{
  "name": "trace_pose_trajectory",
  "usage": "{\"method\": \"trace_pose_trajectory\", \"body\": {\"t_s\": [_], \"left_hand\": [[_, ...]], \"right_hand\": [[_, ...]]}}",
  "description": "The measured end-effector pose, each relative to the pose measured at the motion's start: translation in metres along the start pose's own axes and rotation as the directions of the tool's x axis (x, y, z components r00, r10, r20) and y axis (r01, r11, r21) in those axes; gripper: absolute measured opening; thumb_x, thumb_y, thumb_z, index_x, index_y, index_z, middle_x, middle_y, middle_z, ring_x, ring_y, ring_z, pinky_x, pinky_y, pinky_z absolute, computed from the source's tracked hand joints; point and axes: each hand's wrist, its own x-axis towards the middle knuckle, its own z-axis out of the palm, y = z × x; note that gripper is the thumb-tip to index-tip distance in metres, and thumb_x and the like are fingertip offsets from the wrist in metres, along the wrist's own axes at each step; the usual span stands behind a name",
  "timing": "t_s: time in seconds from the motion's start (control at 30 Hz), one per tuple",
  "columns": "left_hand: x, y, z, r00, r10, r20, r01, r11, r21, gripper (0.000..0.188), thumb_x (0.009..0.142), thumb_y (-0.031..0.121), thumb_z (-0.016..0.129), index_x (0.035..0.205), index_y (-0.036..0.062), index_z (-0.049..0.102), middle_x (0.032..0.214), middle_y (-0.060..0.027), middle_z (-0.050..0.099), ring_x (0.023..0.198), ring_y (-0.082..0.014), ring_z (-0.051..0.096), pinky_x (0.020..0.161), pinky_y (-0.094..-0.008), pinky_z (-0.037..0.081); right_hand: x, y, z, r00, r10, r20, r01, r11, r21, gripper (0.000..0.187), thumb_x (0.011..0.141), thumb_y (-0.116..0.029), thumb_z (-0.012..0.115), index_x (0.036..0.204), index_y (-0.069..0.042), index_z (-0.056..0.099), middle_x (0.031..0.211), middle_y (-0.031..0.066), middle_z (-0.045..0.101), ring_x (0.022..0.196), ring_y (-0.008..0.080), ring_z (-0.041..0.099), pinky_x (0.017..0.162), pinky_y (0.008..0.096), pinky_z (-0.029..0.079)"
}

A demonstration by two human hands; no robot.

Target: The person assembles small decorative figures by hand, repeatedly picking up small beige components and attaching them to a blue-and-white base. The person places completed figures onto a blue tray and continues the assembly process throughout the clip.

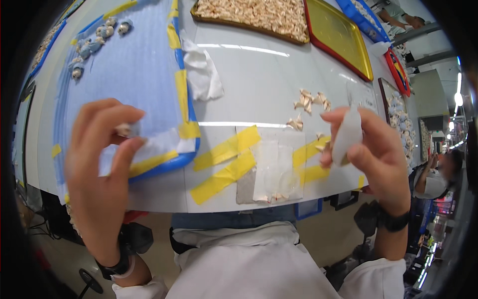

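Observation:
My left hand (102, 142) hovers over the near part of a blue tray (191, 149) lined with a light blue sheet. Its thumb and fingers are curled around a small figure (125, 130), beige and bluish, mostly covered by the fingers. On the right, my right hand (381, 149) grips a translucent white squeeze bottle (347, 137) with a thin tip pointing up. Beside its fingertips is a small beige piece (326, 146); I cannot tell whether the hand touches it. Several small blue and grey figures (89, 47) lie at the tray's far left.
Loose beige pieces (304, 100) lie beyond the bottle. A taped-down board (245, 184) sits at the table's front edge. White cloth (203, 74) lies beside the blue tray. Farther back are a tray heaped with beige pieces (254, 17) and a gold tray (343, 37).

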Motion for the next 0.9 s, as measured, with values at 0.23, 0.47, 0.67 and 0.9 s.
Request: {"method": "trace_pose_trajectory", "body": {"t_s": [0.23,0.47,0.67,0.9], "left_hand": [[-0.042,0.017,0.008,0.996,-0.047,-0.077,0.003,0.872,-0.49,0.033,0.075,-0.007,0.053,0.107,-0.0009,0.049,0.112,-0.0165,0.045,0.092,-0.0204,0.053,0.076,-0.0269,0.044],[-0.065,0.017,0.028,1.0,-0.019,-0.021,0.004,0.828,-0.561,0.041,0.067,-0.019,0.052,0.106,-0.0072,0.048,0.111,-0.0191,0.044,0.093,-0.0209,0.055,0.079,-0.0266,0.046],[-0.073,0.019,0.03,0.995,-0.102,0.002,0.079,0.766,-0.638,0.044,0.064,-0.017,0.05,0.107,-0.0069,0.05,0.108,-0.0185,0.046,0.093,-0.0197,0.055,0.078,-0.0245,0.045],[-0.075,0.014,0.036,0.998,-0.063,-0.018,0.039,0.784,-0.62,0.045,0.062,-0.016,0.05,0.107,-0.0074,0.051,0.109,-0.0208,0.047,0.096,-0.0207,0.053,0.075,-0.0231,0.046]], "right_hand": [[-0.033,0.015,0.004,0.981,-0.037,-0.193,0.024,0.997,-0.068,0.044,0.067,-0.021,0.074,0.099,0.001,0.054,0.092,0.0087,0.057,0.083,0.0145,0.056,0.074,0.0237,0.043],[-0.021,0.006,0.019,0.956,-0.174,-0.237,0.128,0.972,-0.195,0.046,0.067,-0.034,0.074,0.092,0.001,0.055,0.088,0.0093,0.055,0.081,0.0162,0.053,0.072,0.0251,0.042],[-0.023,-0.012,0.022,0.951,-0.274,-0.14,0.15,0.811,-0.565,0.038,0.065,-0.027,0.072,0.085,0.003,0.059,0.074,0.0065,0.051,0.066,0.0128,0.05,0.059,0.0223,0.036],[-0.025,-0.028,0.031,0.96,-0.232,-0.158,0.063,0.725,-0.686,0.033,0.061,-0.021,0.07,0.082,0.003,0.06,0.068,0.0047,0.047,0.059,0.0112,0.045,0.054,0.0221,0.03]]}}
